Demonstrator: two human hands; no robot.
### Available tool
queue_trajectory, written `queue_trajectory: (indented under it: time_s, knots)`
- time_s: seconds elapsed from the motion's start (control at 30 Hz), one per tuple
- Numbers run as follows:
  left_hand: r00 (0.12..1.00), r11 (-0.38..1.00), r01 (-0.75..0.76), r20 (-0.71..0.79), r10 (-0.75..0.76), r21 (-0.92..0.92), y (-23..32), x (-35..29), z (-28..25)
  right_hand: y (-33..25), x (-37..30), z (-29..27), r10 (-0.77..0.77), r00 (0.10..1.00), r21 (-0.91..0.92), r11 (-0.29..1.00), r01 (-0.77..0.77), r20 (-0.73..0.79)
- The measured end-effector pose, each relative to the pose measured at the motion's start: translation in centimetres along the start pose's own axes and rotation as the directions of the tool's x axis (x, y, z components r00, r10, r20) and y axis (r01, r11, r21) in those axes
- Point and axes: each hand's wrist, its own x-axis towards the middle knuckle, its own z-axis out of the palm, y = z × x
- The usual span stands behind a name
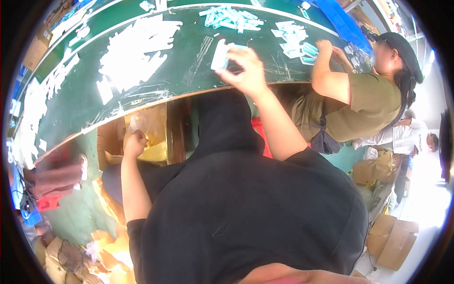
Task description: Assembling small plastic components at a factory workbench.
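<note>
Over the green table [189, 38], the right hand [246, 71] is pinching one white piece [219, 57] between thumb and bent fingers. Leftward, white pieces [137, 52] are lying heaped; beyond, blue-green tubes [229, 19] — much is seemingly remaining, finished count unclear. At a cardboard box [106, 137], the left hand [135, 143] is curling — grip: cannot tell.
</note>
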Motion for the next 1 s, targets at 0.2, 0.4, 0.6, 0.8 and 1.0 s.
queue_trajectory:
  time_s: [0.2,0.4,0.6,0.8,1.0]
  knots:
    - [1.000,0.990,0.003,-0.024,0.001,0.143,-0.1,-0.4,-0.3,9.6,3.5,-5.2,0.424,0.841,-0.516,0.664,-0.541,-0.336]
    - [1.000,0.996,-0.023,0.001,0.023,0.090,0.2,0.3,-0.4,19.4,3.0,-9.8,0.644,0.688,-0.735,0.280,-0.618,-0.334]
    - [0.982,0.958,-0.183,0.004,0.187,0.223,3.0,-3.4,0.1,11.7,3.0,-4.1,0.309,0.927,-0.563,0.736,-0.375,-0.213]
    - [0.799,0.854,-0.480,0.300,0.521,-0.202,20.9,-7.5,-3.7,4.4,1.1,1.3,0.321,0.933,-0.334,0.908,-0.253,0.164]
    - [0.545,0.658,-0.665,-0.372,0.751,0.354,31.0,-3.8,-6.0,5.2,0.6,1.7,0.331,0.935,-0.270,0.919,-0.289,0.127]
